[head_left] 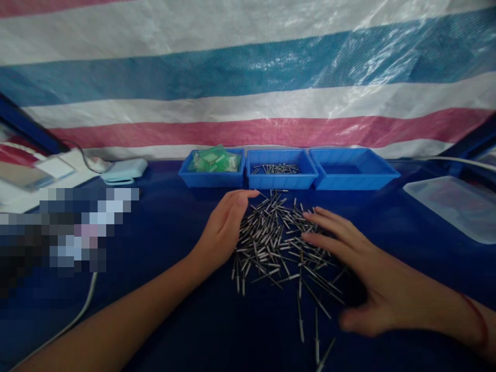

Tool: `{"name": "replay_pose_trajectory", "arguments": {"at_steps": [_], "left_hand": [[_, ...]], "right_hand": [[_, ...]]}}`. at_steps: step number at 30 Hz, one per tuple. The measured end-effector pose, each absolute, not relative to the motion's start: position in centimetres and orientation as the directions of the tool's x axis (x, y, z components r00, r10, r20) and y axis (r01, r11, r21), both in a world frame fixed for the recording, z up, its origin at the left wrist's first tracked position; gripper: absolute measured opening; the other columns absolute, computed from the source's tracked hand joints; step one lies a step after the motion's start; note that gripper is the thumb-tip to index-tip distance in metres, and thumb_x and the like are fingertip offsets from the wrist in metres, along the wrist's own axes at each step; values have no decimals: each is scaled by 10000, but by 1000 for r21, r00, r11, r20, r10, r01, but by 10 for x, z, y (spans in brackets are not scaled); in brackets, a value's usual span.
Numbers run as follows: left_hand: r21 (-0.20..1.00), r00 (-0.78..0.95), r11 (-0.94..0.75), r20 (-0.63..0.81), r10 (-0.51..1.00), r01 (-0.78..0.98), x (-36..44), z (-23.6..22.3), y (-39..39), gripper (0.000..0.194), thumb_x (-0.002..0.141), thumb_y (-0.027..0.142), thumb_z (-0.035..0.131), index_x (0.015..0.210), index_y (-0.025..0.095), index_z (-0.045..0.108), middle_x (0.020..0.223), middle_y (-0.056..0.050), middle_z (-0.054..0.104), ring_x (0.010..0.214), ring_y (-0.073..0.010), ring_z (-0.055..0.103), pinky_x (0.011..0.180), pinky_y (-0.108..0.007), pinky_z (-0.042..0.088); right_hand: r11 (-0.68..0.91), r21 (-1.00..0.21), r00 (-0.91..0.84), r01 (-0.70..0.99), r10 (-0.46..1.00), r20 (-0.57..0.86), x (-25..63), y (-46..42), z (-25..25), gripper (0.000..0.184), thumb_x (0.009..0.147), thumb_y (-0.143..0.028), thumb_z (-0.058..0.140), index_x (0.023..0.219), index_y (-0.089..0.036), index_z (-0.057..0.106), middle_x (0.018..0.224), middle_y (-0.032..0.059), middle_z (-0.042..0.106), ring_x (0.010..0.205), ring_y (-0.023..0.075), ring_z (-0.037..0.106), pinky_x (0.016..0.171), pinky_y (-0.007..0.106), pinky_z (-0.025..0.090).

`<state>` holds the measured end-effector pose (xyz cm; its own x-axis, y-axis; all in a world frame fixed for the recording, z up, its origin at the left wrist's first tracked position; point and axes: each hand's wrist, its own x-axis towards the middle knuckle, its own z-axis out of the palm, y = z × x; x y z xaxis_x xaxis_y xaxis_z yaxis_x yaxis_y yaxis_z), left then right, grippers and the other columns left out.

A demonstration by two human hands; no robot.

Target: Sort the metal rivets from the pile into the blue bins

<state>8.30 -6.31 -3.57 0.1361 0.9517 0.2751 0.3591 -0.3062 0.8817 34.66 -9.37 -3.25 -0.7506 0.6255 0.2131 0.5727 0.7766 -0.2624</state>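
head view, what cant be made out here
All in head view:
- Number of thin silvery metal rivets: small, overlapping.
- Space beneath bare right hand: covered by it.
- Things behind multicoloured pixelated patch, left: blurred into blocks.
- Thin white cord: cut off by bottom edge.

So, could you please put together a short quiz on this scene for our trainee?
1. True or false: the green packets sit in the left bin.
2. The loose pile of metal rivets lies: a) between the left hand and the right hand; b) inside the right bin; c) under the left bin.
3. Fill in: a red band circles the ____ wrist.
Key: 1 true; 2 a; 3 right.
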Motion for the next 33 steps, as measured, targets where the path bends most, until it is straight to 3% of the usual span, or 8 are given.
{"name": "replay_pose_trajectory", "arguments": {"at_steps": [4,10,13,19,21,25,29,33], "left_hand": [[827,234,-352,273,933,439,81,-28,-66,407,968,337,267,1065,179,629,1141,-45,597,1107,-152,527,981,-307,396],[463,526,-597,288,800,655,68,-13,-77,282,899,230,436,1075,162,646,1115,-82,585,1030,-191,541,924,-351,429],[368,597,-647,255,760,667,67,-12,-81,260,869,196,468,1054,180,651,1087,-77,602,1015,-214,538,895,-391,448],[322,692,-714,203,693,621,77,-19,-91,308,887,174,441,1142,268,586,1220,-22,577,1159,-249,460,993,-500,374],[314,706,-722,185,684,617,79,-21,-93,316,895,184,437,1171,279,558,1250,-5,568,1195,-249,441,1030,-533,326],[332,686,-710,209,697,621,79,-22,-90,355,913,170,394,1249,231,488,1274,-29,551,1221,-219,430,1052,-476,333],[402,487,-580,317,814,708,71,-14,-82,358,927,217,366,1272,167,449,1226,-75,569,1160,-200,488,997,-382,404],[513,247,-448,413,877,732,61,-4,-76,338,938,273,345,1243,179,458,1084,-40,626,1025,-174,574,944,-322,429]], "right_hand": [[819,-163,-812,550,570,128,341,-98,-33,811,681,-645,585,1366,-260,387,1454,118,342,1332,422,235,951,672,315],[750,-244,-731,614,658,180,339,-97,-34,387,803,-324,581,1176,-222,560,1337,100,494,1298,294,366,959,488,444],[740,-272,-711,615,670,213,336,-96,-34,338,831,-209,536,1169,-218,536,1266,87,546,1268,233,408,969,422,458],[729,-281,-686,625,684,248,337,-93,-34,388,853,-167,488,1238,-214,469,1242,84,562,1237,192,446,976,392,454],[741,-259,-697,620,671,252,339,-94,-33,433,827,-276,548,1249,-200,483,1305,111,516,1280,246,397,974,435,447],[831,-197,-774,521,557,302,333,-108,-24,746,685,-596,613,1300,-193,488,1381,140,451,1308,370,329,1008,564,347],[920,-90,-888,380,391,244,314,-125,-11,423,766,-376,648,1183,-382,577,1307,-37,548,1235,278,464,1049,484,343],[878,-142,-835,458,479,269,302,-129,-10,205,801,-335,616,997,-333,675,1199,-39,629,1212,246,483,1054,454,350]]}}
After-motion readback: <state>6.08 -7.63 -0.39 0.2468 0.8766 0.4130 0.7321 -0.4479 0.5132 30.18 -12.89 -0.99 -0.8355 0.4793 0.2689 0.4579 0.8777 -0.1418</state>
